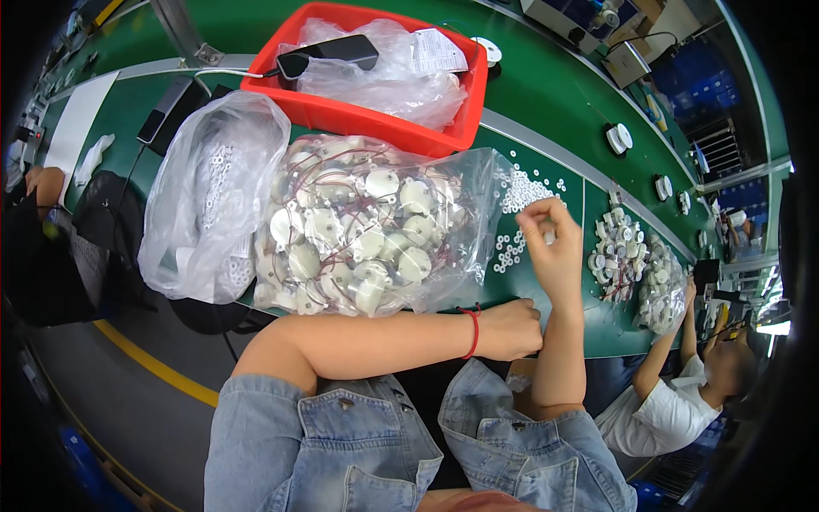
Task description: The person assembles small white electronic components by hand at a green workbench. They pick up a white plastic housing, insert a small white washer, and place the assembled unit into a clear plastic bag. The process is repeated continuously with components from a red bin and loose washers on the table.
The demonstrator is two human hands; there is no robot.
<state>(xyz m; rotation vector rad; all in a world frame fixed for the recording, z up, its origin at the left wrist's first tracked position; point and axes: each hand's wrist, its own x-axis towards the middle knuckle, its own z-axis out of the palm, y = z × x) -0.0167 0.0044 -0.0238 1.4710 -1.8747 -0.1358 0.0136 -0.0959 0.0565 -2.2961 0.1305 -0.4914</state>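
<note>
My right hand (553, 247) is raised over the green table (554, 102), thumb and fingertips pinched together on what looks like a small white ring. Loose small white rings (522, 194) lie scattered just behind it. My left hand (512, 328), a red band on its wrist, rests curled at the table's near edge; nothing shows in it. To its left lies a large clear bag of round white discs with red wires (358, 230).
A second clear bag with white rings (213, 188) sits further left. A red bin (367, 115) behind holds plastic bags and a black phone (328, 51). At right are piles of white parts (623, 247) and a co-worker in a white shirt (657, 410).
</note>
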